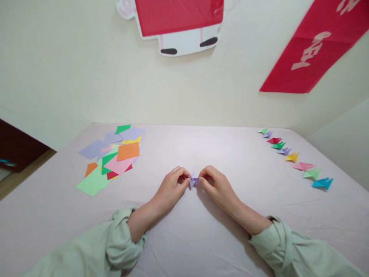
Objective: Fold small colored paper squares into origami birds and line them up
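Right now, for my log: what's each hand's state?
Left hand: closed, pinching the small purple folded paper.
Right hand: closed, pinching the same paper.

Small lilac folded paper (193,181), partly hidden, low over table centre.

Table (201,238): covered with a pale pink cloth, lightly creased toward the near edge. Far left corner: loose heap of coloured paper squares (115,157), overlapping. Along the right edge: row of nine folded paper figures (291,157), each set apart. Centre: small purple folded piece (193,181).
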The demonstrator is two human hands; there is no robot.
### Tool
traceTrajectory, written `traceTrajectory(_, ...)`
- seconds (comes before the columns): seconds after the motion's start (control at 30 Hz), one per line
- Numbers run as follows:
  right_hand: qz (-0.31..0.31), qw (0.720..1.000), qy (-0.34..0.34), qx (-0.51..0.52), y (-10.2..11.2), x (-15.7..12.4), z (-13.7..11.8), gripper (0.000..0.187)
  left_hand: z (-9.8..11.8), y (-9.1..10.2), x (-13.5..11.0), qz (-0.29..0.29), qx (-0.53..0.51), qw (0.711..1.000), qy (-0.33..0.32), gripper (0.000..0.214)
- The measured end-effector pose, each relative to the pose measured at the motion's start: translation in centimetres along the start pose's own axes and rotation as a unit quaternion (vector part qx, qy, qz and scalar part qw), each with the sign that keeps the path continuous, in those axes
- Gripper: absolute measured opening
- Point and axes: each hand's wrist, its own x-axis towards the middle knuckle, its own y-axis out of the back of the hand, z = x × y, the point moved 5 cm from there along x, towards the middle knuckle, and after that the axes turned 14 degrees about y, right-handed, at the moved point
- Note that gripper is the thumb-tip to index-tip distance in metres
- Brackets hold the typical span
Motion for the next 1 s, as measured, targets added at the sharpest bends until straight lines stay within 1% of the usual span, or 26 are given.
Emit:
traceTrajectory(0.2,-0.022,0.999,0.025,-0.013,-0.57,0.02,-0.14,0.01,-0.41,-0.3,0.15,0.003,0.034,0.999,-0.02,0.009)
traceTrajectory(0.33,-0.031,0.998,0.036,-0.039,-0.75,-0.02,-0.17,0.008,-0.37,-0.36,0.2,0.003,0.046,0.999,-0.024,0.009)
traceTrajectory(0.43,-0.042,0.997,0.044,-0.057,-0.83,0.01,-0.18,0.01,-0.24,-0.33,0.15,0.002,0.052,0.998,-0.022,0.009)
traceTrajectory(0.73,-0.008,0.999,0.013,-0.029,0.05,0.0,0.48,0.013,-0.23,0.1,0.16,0.022,0.016,1.0,0.003,0.009)
traceTrajectory(1.0,-0.009,1.0,0.002,-0.016,0.09,0.21,0.27,0.012,-0.49,-0.12,0.27,0.017,0.031,0.999,-0.017,0.007)
